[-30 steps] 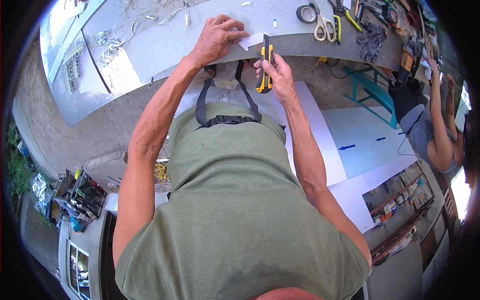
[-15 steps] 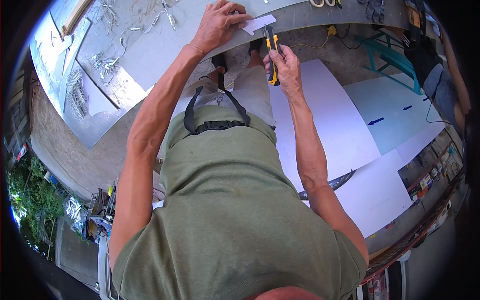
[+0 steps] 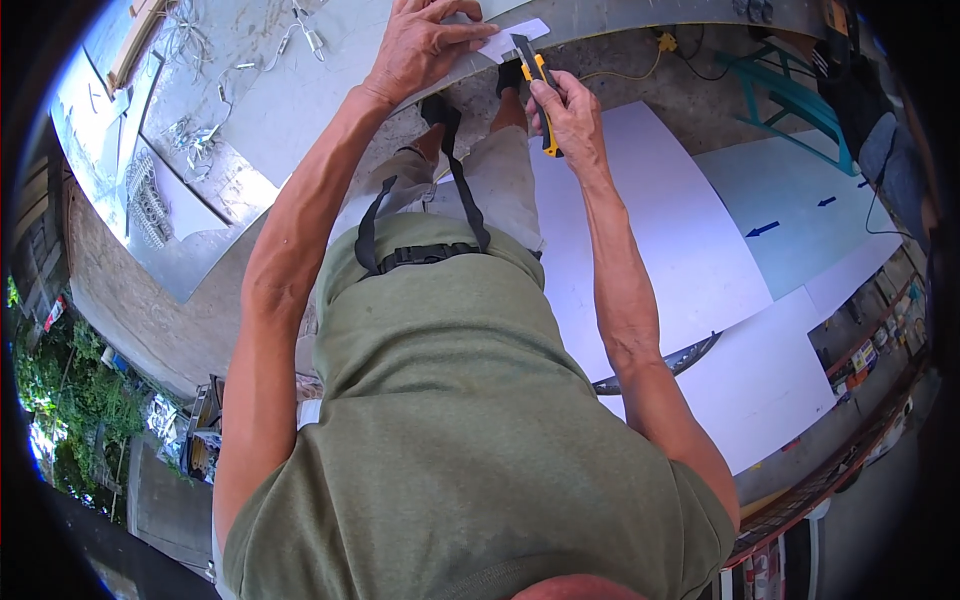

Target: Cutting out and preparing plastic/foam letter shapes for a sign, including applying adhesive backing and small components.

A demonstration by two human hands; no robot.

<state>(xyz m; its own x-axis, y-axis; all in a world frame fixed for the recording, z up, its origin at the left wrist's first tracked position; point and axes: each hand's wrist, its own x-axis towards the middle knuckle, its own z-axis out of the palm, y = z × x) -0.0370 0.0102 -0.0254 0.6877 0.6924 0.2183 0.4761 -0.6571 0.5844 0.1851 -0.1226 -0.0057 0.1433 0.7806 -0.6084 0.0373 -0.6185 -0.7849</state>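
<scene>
My left hand (image 3: 422, 48) rests at the table's near edge, its fingertips pressing a small white flat piece (image 3: 527, 34) down on the grey tabletop. That piece sticks out to the right of the fingers. Wrapped in my right hand (image 3: 572, 118) is a yellow-and-black utility knife (image 3: 548, 142). Its tip end points away from me and lies over the near right part of the white piece. Whether the blade touches the piece, I cannot tell.
On the grey table (image 3: 300, 110), thin wires (image 3: 185, 50) and sheet offcuts lie at the left. Large white sheets (image 3: 650, 220) spread below the table at the right, near a teal stool (image 3: 790, 110). Another person's leg (image 3: 890, 160) shows at the far right.
The utility knife's tip has moved left and away from me, from beside the white piece to over it. My left hand stays on the piece. The whole view has shifted slightly.
</scene>
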